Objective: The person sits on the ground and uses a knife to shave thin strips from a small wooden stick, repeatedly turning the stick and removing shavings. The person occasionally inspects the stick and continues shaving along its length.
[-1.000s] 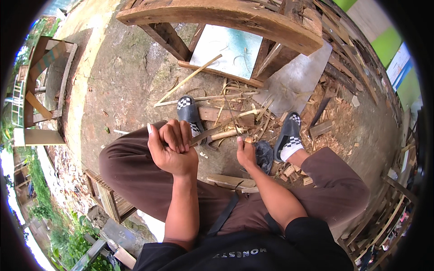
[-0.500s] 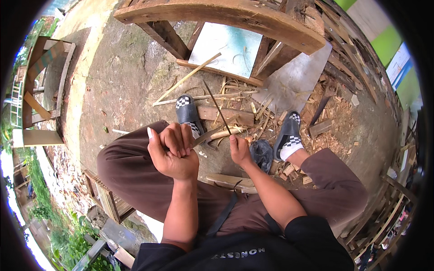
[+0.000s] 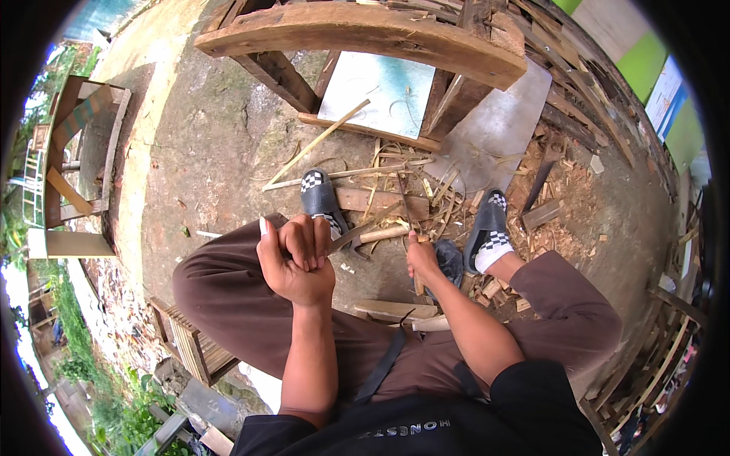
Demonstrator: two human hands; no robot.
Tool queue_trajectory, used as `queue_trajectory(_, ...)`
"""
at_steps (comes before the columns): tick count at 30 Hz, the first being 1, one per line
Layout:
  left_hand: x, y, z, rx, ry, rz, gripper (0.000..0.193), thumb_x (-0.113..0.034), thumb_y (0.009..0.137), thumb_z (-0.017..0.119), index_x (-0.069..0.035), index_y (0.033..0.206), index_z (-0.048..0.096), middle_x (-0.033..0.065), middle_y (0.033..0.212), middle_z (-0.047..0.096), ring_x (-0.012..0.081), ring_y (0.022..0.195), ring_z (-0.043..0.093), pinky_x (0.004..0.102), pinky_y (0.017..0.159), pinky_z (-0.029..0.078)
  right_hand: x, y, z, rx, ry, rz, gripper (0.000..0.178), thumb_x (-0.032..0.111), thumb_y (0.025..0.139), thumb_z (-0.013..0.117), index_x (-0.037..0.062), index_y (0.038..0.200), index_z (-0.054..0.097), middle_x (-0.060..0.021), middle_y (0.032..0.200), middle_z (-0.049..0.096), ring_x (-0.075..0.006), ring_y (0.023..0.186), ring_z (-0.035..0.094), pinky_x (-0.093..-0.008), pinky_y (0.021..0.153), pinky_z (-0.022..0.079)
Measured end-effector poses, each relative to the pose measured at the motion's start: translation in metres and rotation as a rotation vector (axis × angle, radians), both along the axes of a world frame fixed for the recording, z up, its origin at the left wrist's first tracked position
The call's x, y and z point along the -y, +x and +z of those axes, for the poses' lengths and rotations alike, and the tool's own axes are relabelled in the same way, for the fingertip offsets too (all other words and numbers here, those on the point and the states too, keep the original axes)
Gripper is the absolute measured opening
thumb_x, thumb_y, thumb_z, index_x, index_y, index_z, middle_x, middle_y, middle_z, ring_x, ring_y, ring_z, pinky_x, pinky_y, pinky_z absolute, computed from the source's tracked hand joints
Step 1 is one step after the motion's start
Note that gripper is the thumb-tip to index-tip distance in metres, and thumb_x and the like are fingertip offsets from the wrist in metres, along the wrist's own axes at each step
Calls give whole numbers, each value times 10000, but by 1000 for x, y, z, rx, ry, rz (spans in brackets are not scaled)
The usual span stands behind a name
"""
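My left hand (image 3: 298,260) is closed in a fist with the thumb pointing up. A flat, dull blade (image 3: 351,239), knife-like, sticks out from its fingers toward the right; any handle is hidden in the fist. My right hand (image 3: 423,257) is wrapped around a slim dark file (image 3: 404,190) that points away from me. The end of a wooden handle shows below that hand. The file crosses close to the blade's tip, but I cannot tell whether they touch. A pale round stick (image 3: 384,232) lies beyond the blade, between my hands.
A heavy wooden frame (image 3: 365,32) stands ahead, with a pale sheet (image 3: 380,95) inside it. Wood strips, shavings and offcuts (image 3: 541,214) litter the ground around my sandals. A black plastic bag (image 3: 449,260) sits beside my right hand. Stacked planks line the right.
The file has swung from slanting left to pointing nearly straight away, and my right hand has moved slightly right and nearer me. My left hand keeps its hold on the blade.
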State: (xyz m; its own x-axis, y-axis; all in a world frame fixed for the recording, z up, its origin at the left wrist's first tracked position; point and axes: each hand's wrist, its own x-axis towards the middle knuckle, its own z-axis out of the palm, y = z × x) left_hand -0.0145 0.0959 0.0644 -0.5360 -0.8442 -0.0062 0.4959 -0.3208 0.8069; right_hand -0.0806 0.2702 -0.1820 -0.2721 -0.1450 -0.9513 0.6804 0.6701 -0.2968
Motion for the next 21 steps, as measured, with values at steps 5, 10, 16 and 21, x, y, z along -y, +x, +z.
queue_trajectory(5, 2, 0, 0, -21, 0, -35, 644, -322, 1097, 245, -134, 483, 288, -11, 473, 264, 123, 420, 226, 283, 456, 221, 11, 3, 50, 365, -176, -436, 587, 596, 1049, 357, 92, 763, 452, 9, 581, 382, -135, 433, 355, -329, 443, 365)
queue_trajectory(10, -3, -3, -1, -22, -30, -44, 641, -296, 1093, 274, -121, 476, 292, -14, 462, 267, 114, 411, 217, 281, 448, 212, 13, 3, 119, -14, -353, -125, 620, 619, 1043, 356, 70, 777, 468, 2, 521, 398, -125, 372, 383, -299, 387, 341)
queue_trajectory(16, -4, 7, -3, -47, -40, -52, 645, -296, 1093, 277, -117, 474, 290, -15, 459, 268, 113, 410, 213, 279, 443, 211, -14, 40, 138, -387, -544, 41, 506, 462, 1094, 367, 21, 926, 549, -7, 490, 412, -98, 370, 402, -282, 374, 339)
queue_trajectory(21, -6, 17, -1, -26, -5, -33, 653, -316, 1097, 271, -122, 473, 287, -10, 458, 259, 119, 407, 215, 285, 440, 212, 0, 41, 105, -406, -522, 122, 474, 435, 1075, 438, 19, 893, 576, -46, 613, 532, -148, 536, 516, -320, 533, 418)
